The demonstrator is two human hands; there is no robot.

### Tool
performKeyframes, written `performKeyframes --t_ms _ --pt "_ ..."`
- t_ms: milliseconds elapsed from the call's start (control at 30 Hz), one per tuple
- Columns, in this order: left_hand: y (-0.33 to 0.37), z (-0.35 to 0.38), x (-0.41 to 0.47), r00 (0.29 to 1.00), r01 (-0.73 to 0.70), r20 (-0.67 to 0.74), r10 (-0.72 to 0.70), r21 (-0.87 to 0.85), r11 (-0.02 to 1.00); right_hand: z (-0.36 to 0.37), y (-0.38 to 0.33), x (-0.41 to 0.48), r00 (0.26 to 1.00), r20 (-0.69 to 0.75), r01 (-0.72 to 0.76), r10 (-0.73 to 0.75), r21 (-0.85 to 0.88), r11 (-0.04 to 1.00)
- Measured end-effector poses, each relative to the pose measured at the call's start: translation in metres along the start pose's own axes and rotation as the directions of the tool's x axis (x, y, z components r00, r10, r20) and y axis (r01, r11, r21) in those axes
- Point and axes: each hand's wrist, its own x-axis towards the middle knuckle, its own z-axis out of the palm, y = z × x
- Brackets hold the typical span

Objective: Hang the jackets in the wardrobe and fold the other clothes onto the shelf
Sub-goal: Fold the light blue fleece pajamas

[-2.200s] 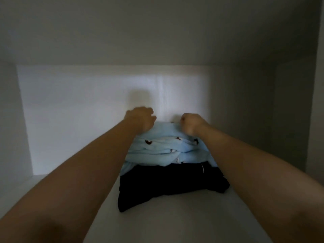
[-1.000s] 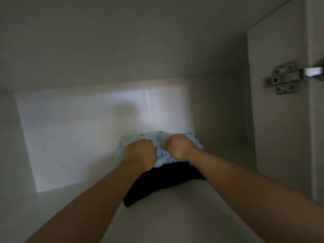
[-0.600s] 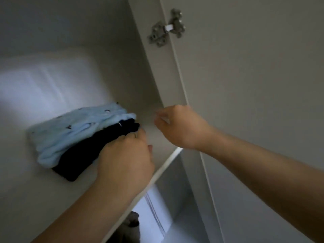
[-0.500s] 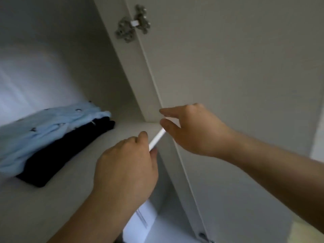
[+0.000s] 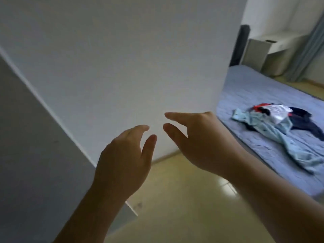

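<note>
My left hand [image 5: 126, 158] and my right hand [image 5: 196, 137] hang empty in mid-air in front of the open white wardrobe door [image 5: 122, 67], fingers relaxed and loosely spread. On the bed [image 5: 245, 85] at the right lies a loose pile of clothes: a light blue garment [image 5: 273, 135], a dark navy piece [image 5: 305, 123] and a white-and-red piece [image 5: 275, 109]. The shelf and the folded stack are out of view.
The wardrobe's grey side panel [image 5: 26, 155] fills the lower left. Yellowish floor [image 5: 175, 199] lies between wardrobe and bed. A white cabinet [image 5: 256, 55], a dark upright object [image 5: 240, 44] and a curtain [image 5: 308, 41] stand beyond the bed.
My hands let go of the folded light blue garment on the shelf and drew back. My view swung right, away from the shelf, to the door and the bed.
</note>
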Motion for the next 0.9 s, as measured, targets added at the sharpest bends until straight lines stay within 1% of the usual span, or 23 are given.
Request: performKeyframes --t_ms 67,133,267,400,533,700,800,900 --pt "0.044 0.053 0.025 0.995 -0.089 0.026 0.091 -0.069 0.994 -0.025 0.069 -0.017 0.992 -0.044 -0.116 0.115 -0.034 0.993" --pt "0.091 0.107 0.046 0.985 -0.148 0.068 0.159 -0.147 0.978 -0.051 0.133 -0.036 0.977 -0.067 -0.207 0.203 -0.059 0.977" --pt "0.185 0.206 0.087 0.957 -0.149 0.194 0.215 -0.31 0.939 -0.098 0.248 -0.063 0.929 -0.113 -0.363 0.352 -0.095 0.927" --pt "0.269 0.287 0.133 0.895 -0.193 0.321 0.311 -0.349 0.917 -0.131 0.351 -0.07 0.841 -0.145 -0.538 0.522 -0.111 0.836" --pt "0.332 0.356 0.183 0.84 -0.234 0.379 0.388 -0.391 0.89 -0.15 0.438 -0.061 0.778 -0.156 -0.624 0.609 -0.084 0.777" --pt "0.381 0.448 0.255 0.758 -0.273 0.456 0.467 -0.429 0.861 -0.162 0.544 -0.033 0.686 -0.14 -0.726 0.714 -0.076 0.683" --pt "0.408 0.502 0.309 0.714 -0.272 0.505 0.486 -0.44 0.856 -0.169 0.606 -0.007 0.639 -0.131 -0.769 0.758 -0.079 0.635" --pt "0.438 0.544 0.361 0.668 -0.267 0.557 0.495 -0.441 0.857 -0.179 0.661 0.019 0.577 -0.107 -0.816 0.809 -0.068 0.573"
